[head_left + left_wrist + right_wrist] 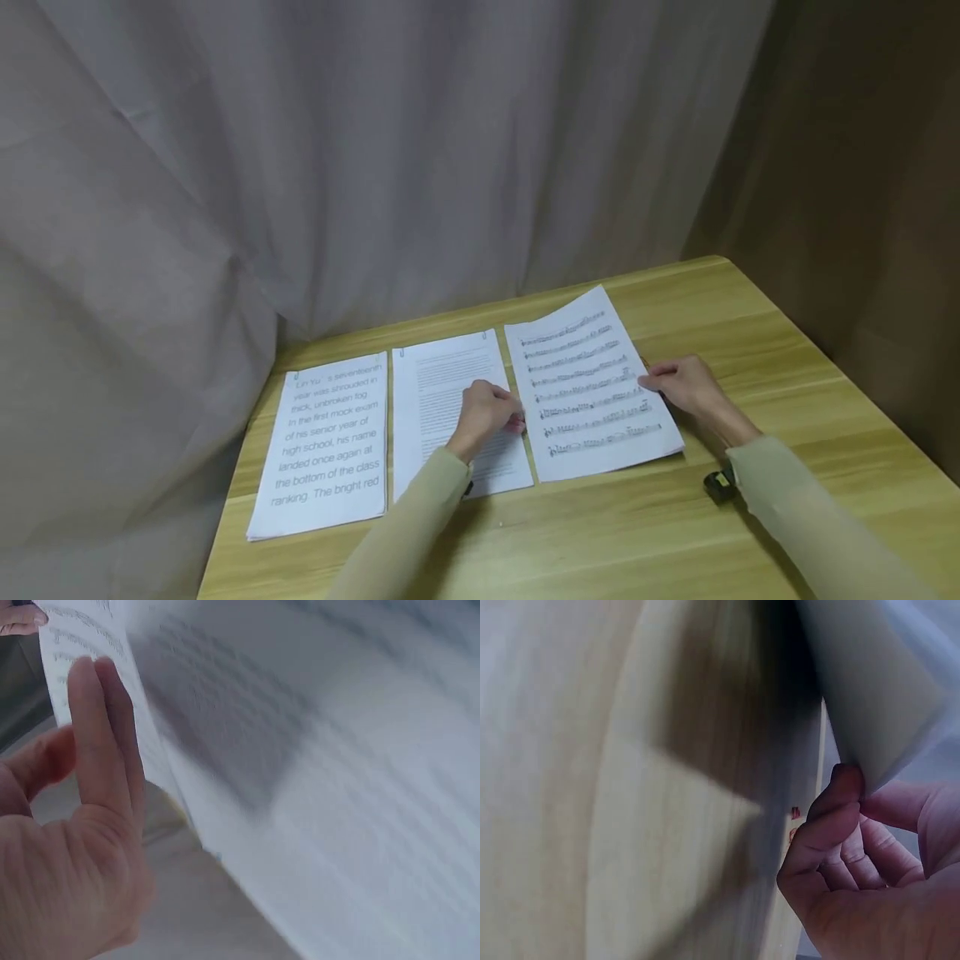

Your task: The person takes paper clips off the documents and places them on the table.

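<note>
My right hand [693,392] pinches the right edge of a sheet of music [585,375] between thumb and curled index finger. In the right wrist view, that paper edge [877,697] is raised off the wooden table. Close to the music's left edge is my left hand [483,412], over the right side of a stack of small-print pages [450,358]. Its index and middle fingers [97,742] stretch out straight in the left wrist view, with the thumb apart from them. Paper clips [484,336] sit on the top edge of the small-print stack.
A stack of large-print pages [330,442] lies at the left of the wooden table [577,542]. Grey curtains [420,167] hang behind the table, and a dark brown surface [862,208] rises along the right. A small black device [720,487] is by my right sleeve.
</note>
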Demonstrator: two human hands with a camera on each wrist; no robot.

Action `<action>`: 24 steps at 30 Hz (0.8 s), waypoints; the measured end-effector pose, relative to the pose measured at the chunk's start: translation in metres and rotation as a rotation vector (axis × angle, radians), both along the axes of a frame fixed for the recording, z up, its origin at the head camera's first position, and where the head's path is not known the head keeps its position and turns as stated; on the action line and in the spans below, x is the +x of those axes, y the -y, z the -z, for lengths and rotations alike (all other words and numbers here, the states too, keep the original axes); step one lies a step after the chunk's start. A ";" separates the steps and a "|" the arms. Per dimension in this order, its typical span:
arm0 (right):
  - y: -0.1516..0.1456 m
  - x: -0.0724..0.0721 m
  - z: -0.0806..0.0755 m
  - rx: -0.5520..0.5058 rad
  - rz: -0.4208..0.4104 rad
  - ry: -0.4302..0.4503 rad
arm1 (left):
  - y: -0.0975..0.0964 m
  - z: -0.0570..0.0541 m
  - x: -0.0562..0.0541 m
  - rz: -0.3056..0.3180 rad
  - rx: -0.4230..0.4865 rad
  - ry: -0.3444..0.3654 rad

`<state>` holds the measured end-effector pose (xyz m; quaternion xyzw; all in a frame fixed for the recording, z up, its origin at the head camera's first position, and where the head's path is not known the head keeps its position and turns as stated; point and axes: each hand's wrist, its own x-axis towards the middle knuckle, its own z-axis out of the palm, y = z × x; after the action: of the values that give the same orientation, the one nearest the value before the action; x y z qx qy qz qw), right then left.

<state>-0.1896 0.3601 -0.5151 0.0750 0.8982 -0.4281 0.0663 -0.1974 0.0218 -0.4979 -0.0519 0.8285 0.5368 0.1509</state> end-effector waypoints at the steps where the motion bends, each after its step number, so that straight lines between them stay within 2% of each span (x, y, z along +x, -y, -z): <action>1: -0.001 -0.001 0.000 0.004 0.003 0.003 | 0.003 -0.002 0.001 0.008 -0.012 -0.011; 5: -0.001 -0.006 0.002 0.030 0.005 0.003 | 0.018 -0.011 0.004 0.019 -0.136 -0.119; 8: 0.001 -0.009 0.003 0.050 0.006 -0.013 | 0.038 -0.014 0.003 -0.002 -0.252 -0.209; 9: 0.002 -0.010 0.003 0.059 0.007 -0.019 | 0.048 -0.006 0.000 -0.008 -0.295 -0.264; 10: 0.003 -0.010 0.004 0.067 0.010 -0.023 | 0.058 -0.005 0.000 -0.022 -0.335 -0.293; 11: 0.004 -0.010 0.004 0.074 0.012 -0.027 | 0.070 0.006 -0.004 -0.028 -0.372 -0.344; 13: 0.006 -0.010 0.004 0.086 0.017 -0.032 | 0.088 0.009 -0.004 -0.060 -0.440 -0.382; 14: 0.006 -0.010 0.005 0.089 0.017 -0.033 | 0.103 0.021 -0.007 -0.072 -0.462 -0.431; 15: 0.007 -0.010 0.005 0.094 0.018 -0.033 | 0.110 0.021 -0.005 -0.088 -0.490 -0.449; 16: 0.008 -0.010 0.005 0.098 0.018 -0.033 | 0.115 0.013 0.001 -0.104 -0.512 -0.434; 17: 0.008 -0.009 0.005 0.103 0.015 -0.034 | 0.121 0.013 0.004 -0.117 -0.537 -0.442; 18: 0.008 -0.009 0.006 0.114 0.013 -0.039 | 0.123 0.003 0.011 -0.135 -0.557 -0.424; 20: 0.009 -0.009 0.007 0.131 0.010 -0.046 | 0.131 0.001 0.019 -0.158 -0.608 -0.428; 21: 0.009 -0.008 0.007 0.144 0.009 -0.052 | 0.128 -0.010 0.026 -0.169 -0.636 -0.395; 24: 0.009 -0.009 0.009 0.171 0.008 -0.069 | 0.134 -0.009 0.034 -0.183 -0.686 -0.368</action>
<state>-0.1981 0.3508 -0.5241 0.0691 0.9329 -0.3525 0.0272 -0.1636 -0.1127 -0.4890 -0.0759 0.9648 0.2407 -0.0745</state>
